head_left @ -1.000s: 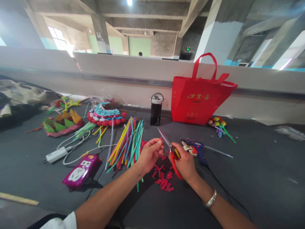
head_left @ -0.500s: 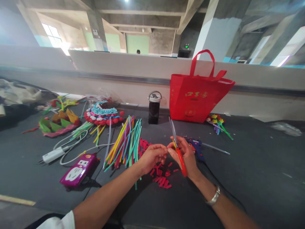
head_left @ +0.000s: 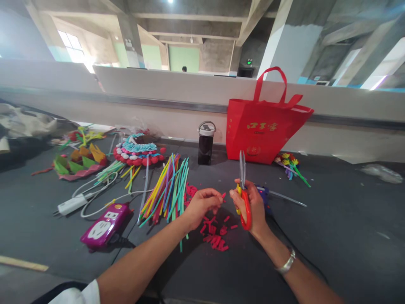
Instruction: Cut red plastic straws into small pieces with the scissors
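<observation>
I'm seeing the left hand [head_left: 205, 205] pinching a small red strip [head_left: 224, 195] above the dark grey tabletop [head_left: 348, 232], while the right hand [head_left: 255, 207] is gripping metal scissors with red and yellow handles [head_left: 242, 174], blades pointing toward the far edge. Flat red scraps [head_left: 217, 242] are lying nearer the front edge.

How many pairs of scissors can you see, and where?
1: metal-bladed scissors with orange-red and yellow handles, gripped in the right hand. The left hand pinches a small red strip. Others could be hidden behind the red tote bag.
</observation>
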`<state>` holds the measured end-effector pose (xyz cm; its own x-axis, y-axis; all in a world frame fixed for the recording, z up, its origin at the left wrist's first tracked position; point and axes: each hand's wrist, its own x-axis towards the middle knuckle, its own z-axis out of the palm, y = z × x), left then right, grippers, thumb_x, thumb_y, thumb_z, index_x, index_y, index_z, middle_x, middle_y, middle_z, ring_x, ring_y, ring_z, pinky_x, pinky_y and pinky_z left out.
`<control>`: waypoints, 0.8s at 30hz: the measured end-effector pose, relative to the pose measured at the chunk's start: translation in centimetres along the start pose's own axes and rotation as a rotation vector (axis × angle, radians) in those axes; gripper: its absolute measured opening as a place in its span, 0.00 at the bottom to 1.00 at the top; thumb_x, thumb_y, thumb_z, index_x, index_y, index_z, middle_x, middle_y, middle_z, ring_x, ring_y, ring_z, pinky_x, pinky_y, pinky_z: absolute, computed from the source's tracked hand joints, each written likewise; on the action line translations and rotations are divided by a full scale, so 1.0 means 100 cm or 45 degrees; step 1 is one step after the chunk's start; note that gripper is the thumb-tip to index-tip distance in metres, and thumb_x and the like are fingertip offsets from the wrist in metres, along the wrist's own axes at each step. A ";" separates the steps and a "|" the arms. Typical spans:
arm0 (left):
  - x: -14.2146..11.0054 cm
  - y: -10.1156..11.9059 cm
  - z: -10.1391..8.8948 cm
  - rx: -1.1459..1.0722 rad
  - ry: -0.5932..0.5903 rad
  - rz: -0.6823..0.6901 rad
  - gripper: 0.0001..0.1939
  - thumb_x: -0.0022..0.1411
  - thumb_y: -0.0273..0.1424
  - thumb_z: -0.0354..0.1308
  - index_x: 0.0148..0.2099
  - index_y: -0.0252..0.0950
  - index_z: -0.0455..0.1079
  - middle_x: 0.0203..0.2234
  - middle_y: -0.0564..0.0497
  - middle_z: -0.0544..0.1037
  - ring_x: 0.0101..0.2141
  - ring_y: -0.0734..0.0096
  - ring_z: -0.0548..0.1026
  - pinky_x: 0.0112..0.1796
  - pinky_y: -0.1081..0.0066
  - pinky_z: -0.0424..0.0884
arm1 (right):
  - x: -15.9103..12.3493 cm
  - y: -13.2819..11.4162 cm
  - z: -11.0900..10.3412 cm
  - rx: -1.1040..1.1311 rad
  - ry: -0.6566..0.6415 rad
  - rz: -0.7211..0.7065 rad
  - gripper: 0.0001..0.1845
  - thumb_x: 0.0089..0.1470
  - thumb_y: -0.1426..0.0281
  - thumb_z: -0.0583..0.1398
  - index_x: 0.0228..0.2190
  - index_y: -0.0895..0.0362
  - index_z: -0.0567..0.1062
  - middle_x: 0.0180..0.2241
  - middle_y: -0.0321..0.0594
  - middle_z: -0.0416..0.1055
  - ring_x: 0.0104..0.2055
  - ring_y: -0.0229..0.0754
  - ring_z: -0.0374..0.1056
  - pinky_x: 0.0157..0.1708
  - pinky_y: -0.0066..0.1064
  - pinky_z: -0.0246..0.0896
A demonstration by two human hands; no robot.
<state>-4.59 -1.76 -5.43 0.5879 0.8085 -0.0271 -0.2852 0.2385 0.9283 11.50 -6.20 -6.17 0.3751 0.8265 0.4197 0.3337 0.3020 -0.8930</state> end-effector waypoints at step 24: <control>0.002 0.004 0.000 -0.568 0.066 0.086 0.12 0.50 0.28 0.67 0.35 0.34 0.68 0.23 0.55 0.72 0.25 0.79 0.71 0.30 0.76 0.67 | -0.010 0.004 0.010 -0.624 -0.296 -0.309 0.23 0.45 0.76 0.58 0.46 0.53 0.67 0.40 0.39 0.73 0.37 0.43 0.69 0.39 0.34 0.64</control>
<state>-4.59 -1.46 -5.11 0.5217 0.8532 -0.0012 -0.6263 0.3839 0.6785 10.44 -6.43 -7.05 0.0576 0.8602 0.5067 0.7676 0.2864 -0.5734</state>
